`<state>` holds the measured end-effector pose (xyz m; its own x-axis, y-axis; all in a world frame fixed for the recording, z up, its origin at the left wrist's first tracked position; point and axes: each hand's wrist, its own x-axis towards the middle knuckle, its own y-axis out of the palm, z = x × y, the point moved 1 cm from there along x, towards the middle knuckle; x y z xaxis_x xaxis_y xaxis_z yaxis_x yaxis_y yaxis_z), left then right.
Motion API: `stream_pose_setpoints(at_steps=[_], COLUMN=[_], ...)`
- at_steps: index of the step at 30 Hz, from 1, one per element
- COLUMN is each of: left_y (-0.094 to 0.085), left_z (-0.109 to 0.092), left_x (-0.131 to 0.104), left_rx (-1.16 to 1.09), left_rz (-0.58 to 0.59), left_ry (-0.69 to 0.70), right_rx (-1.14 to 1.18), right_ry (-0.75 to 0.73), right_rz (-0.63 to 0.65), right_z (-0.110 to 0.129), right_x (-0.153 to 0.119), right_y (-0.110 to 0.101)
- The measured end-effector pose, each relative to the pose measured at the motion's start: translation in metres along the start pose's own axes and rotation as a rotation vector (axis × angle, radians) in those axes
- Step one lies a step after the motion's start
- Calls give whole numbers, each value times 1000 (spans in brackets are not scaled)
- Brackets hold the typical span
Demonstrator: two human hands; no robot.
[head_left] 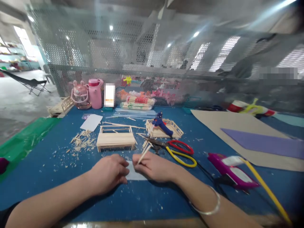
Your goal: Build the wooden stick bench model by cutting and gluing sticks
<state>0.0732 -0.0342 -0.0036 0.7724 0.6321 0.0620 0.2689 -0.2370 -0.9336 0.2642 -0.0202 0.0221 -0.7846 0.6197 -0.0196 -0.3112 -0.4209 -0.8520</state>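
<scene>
I see on my feed a small white sheet (133,173) lying flat, partly covered, on the blue tabletop (95,205); slim pale sticks (144,154), perhaps two, slant up near it.

The blue worktop (135,202) is strewn with wood scraps (83,142), thickest at left. A white slip (132,172) lies toward the front; beyond are a white card (91,123), a small wooden frame (116,140), a wooden tray (178,128), scissors (162,143) and, rightward, a beige board (213,126). A pink flask (95,96) stands upright at the back.
</scene>
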Motion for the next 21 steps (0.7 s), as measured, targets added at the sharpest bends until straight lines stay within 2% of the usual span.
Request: stream_pose_setpoints(at_steps=[2,4,8,13,18,21], left_y=[1,1,2,2,0,0], left_z=[0,-1,-1,-3,-4,-2], left_x=[1,3,3,1,-2,-3], left_rx=[-2,4,22,32,35,11], left_rz=[-5,-1,-24,-10,-3,-5], left_ry=[-3,1,10,17,13,17], right_rx=[-2,12,40,0,8,6], right_ry=[69,101,21,93,-36,0], right_rz=[47,31,-37,21,-28,16], right_z=[-2,-3,1,5,4,-2], right_x=[-4,-6,-3,-2,4,3], right_y=[-4,-5,0,1,4,4])
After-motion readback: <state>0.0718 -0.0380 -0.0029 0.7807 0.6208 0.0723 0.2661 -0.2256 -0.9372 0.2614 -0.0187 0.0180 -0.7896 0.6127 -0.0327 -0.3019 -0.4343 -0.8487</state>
